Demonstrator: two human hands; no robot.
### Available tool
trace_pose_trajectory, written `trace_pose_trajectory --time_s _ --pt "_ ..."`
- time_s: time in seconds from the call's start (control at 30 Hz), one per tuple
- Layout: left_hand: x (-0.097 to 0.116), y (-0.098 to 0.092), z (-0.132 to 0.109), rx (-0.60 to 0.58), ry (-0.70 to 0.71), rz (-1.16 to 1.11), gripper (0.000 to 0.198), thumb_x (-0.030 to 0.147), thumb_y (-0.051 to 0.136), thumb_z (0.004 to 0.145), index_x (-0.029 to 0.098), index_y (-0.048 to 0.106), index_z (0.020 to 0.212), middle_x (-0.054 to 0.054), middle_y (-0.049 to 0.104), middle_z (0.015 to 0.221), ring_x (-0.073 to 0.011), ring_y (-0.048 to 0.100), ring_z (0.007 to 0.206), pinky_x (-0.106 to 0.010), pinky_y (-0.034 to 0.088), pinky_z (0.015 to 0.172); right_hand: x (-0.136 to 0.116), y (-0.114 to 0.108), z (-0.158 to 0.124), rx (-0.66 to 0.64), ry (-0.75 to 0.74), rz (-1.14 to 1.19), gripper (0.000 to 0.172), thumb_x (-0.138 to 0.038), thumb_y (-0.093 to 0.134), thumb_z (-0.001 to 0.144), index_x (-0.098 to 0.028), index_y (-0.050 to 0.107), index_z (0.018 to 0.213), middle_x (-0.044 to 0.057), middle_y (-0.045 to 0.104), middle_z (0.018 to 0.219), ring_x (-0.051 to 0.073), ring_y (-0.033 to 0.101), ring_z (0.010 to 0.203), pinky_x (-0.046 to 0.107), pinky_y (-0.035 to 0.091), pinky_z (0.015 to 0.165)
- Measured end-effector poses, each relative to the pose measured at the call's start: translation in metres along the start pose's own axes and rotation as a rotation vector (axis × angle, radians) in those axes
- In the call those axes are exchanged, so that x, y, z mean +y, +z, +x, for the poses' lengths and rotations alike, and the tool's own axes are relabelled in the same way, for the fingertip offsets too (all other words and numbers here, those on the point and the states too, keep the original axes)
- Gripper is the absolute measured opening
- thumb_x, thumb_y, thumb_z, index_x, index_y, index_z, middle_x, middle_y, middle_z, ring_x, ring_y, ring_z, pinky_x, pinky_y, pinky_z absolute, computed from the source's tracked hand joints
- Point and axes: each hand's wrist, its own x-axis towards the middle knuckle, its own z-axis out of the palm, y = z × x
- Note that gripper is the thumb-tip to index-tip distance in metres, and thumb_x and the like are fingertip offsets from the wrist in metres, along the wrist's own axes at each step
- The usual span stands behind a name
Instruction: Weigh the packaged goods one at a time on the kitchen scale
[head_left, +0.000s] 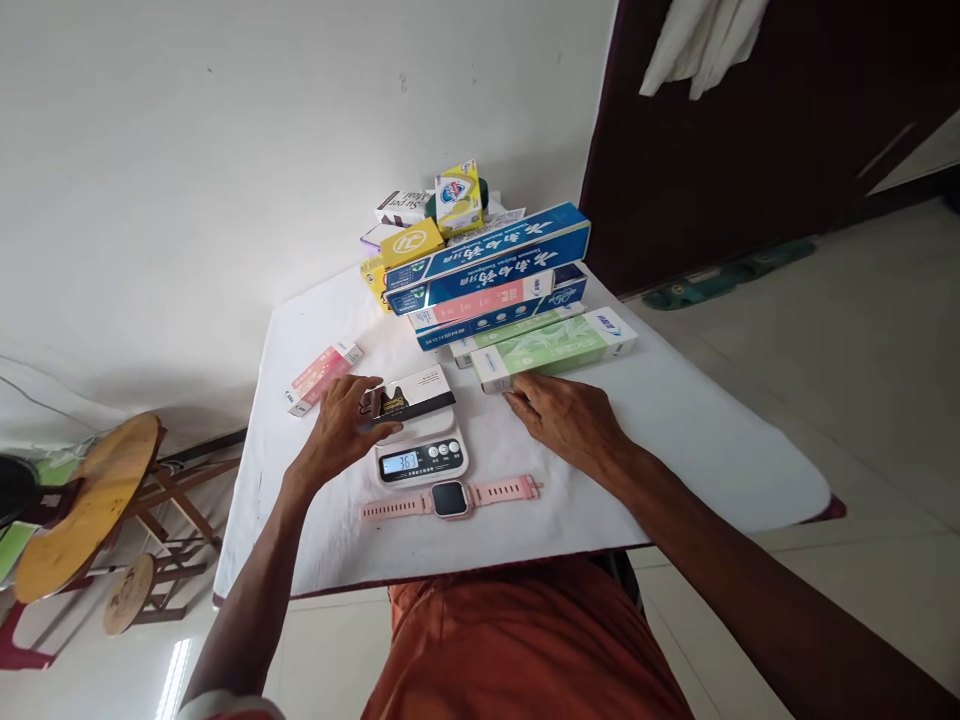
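Note:
A black-and-white box [420, 394] lies across the white digital scale [459, 455], whose lit display shows digits that look like 363. My left hand [341, 425] is around the box's left end, thumb in front and fingers behind, spread apart. Right of the scale, my right hand [574, 418] rests low with bent fingers close together. Its fingertips are at the front edge of a green-and-white carton [555, 350], and I see nothing held in them. A pink smartwatch [450, 498] is stretched out in front of the scale.
A pink-and-white box [324, 377] lies left on the white tablecloth [675, 450]. Behind are stacked blue toothpaste cartons [487, 258], a yellow soap box [458, 198] and other small boxes. A wooden stool [131, 590] and a round wooden table [97, 510] stand left on the floor.

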Motion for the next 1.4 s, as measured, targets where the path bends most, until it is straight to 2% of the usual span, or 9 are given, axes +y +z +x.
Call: trace_pose_trajectory --time_s 0.2,0.33,0.53,0.67,0.77,0.9,1.03,1.23,1.4 --pt "0.025 -0.005 0.014 0.058 0.027 -0.052 0.032 0.036 0.081 0.089 0.026 0.065 0.114 -0.003 0.07 0.103 -0.0234 0.065 0.09 -0.043 0.053 0.086 -0.007 -0.007 -0.001 -0.083 -0.021 -0.031 0.034 -0.028 0.043 0.104 -0.018 0.072 0.089 0.005 0.072 0.073 0.015 0.057 0.062 0.029 0.025 0.058" --pt "0.067 -0.006 0.043 0.091 0.137 -0.038 0.036 0.043 0.081 0.089 0.027 0.065 0.116 -0.005 0.071 0.105 -0.0253 0.066 0.096 -0.043 0.053 0.087 -0.013 -0.012 0.002 -0.202 -0.023 -0.073 0.033 -0.025 0.044 0.104 -0.017 0.075 0.098 0.008 0.078 0.085 0.019 0.067 0.071 0.031 0.026 0.059" --pt "0.132 0.043 0.106 0.117 0.255 0.225 0.035 0.052 0.073 0.094 0.022 0.066 0.11 -0.011 0.07 0.108 -0.0323 0.061 0.106 -0.048 0.047 0.09 -0.015 -0.016 0.005 -0.252 -0.013 -0.076 0.031 -0.024 0.045 0.106 -0.016 0.075 0.109 0.01 0.081 0.098 0.021 0.074 0.083 0.03 0.036 0.062" --pt "0.143 0.07 0.124 0.135 0.279 0.311 0.037 0.054 0.064 0.099 0.021 0.068 0.112 -0.016 0.069 0.115 -0.0353 0.059 0.11 -0.05 0.046 0.09 -0.017 -0.021 0.006 -0.283 -0.001 -0.072 0.03 -0.022 0.046 0.107 -0.016 0.074 0.114 0.01 0.082 0.099 0.022 0.076 0.087 0.03 0.037 0.064" --pt "0.14 0.069 0.116 0.191 0.315 0.292 0.048 0.058 0.063 0.099 0.02 0.065 0.128 -0.017 0.068 0.122 -0.0347 0.059 0.111 -0.049 0.046 0.091 -0.018 -0.023 0.006 -0.28 0.006 -0.063 0.029 -0.021 0.047 0.107 -0.016 0.074 0.112 0.01 0.082 0.1 0.022 0.076 0.088 0.03 0.036 0.063" --pt "0.108 0.044 0.091 0.294 0.252 0.23 0.046 0.054 0.059 0.102 0.022 0.062 0.136 -0.015 0.068 0.121 -0.0322 0.061 0.11 -0.046 0.046 0.091 -0.016 -0.019 0.003 -0.238 -0.005 -0.055 0.025 -0.021 0.049 0.105 -0.016 0.074 0.104 0.01 0.081 0.094 0.021 0.074 0.082 0.03 0.032 0.06" --pt "0.03 0.015 0.071 0.331 -0.069 0.223 0.038 0.041 0.056 0.103 0.024 0.06 0.137 -0.015 0.065 0.128 -0.0323 0.06 0.122 -0.047 0.047 0.1 -0.011 -0.008 -0.001 -0.158 -0.023 -0.08 0.028 -0.025 0.047 0.105 -0.017 0.073 0.096 0.008 0.076 0.079 0.019 0.069 0.069 0.03 0.024 0.056" --pt "-0.091 -0.001 0.054 -0.011 -0.565 0.306 0.071 0.047 0.07 0.09 0.021 0.045 0.15 -0.021 0.049 0.157 -0.039 0.043 0.148 -0.053 0.037 0.117 -0.003 0.004 -0.005 -0.017 -0.092 -0.091 0.038 -0.032 0.042 0.107 -0.018 0.068 0.084 0.004 0.068 0.065 0.015 0.06 0.055 0.028 0.021 0.054" --pt "-0.121 -0.004 0.042 -0.111 -0.622 0.256 0.05 0.052 0.066 0.09 0.023 0.057 0.129 -0.017 0.064 0.14 -0.0377 0.054 0.138 -0.051 0.04 0.113 0.001 0.007 -0.006 0.044 -0.111 -0.119 0.039 -0.032 0.043 0.107 -0.018 0.066 0.078 0.002 0.067 0.063 0.013 0.057 0.052 0.027 0.023 0.054"
